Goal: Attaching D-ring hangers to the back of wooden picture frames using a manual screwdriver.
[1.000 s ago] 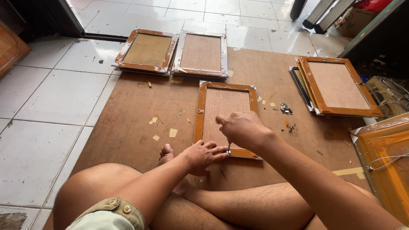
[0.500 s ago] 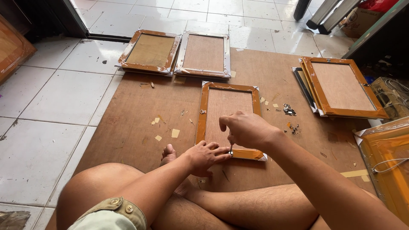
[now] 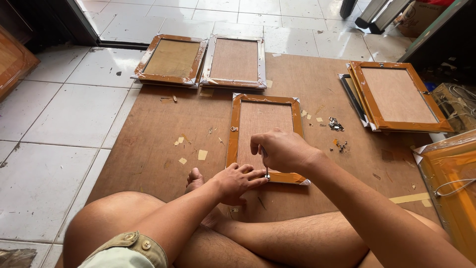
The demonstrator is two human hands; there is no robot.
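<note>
Picture frame [image 3: 264,134] lies face down on a brown board [image 3: 158,139] spread over the tiled floor [image 3: 49,119], right in front of the seated person's crossed legs, its backing panel up so the rear can be worked on. Left hand [image 3: 238,181] presses flat on the near rail, fingers together, seemingly to keep it from sliding. Right hand [image 3: 280,149] is curled shut on a thin metal tool [image 3: 267,173], its tip down at that same rail beside the left fingertips. Small metal clips [image 3: 335,124] and paper scraps lie just beside the frame, within reach. Two more frames [image 3: 208,62] rest face down farther off, and another stack [image 3: 396,97] sits to the right.
</note>
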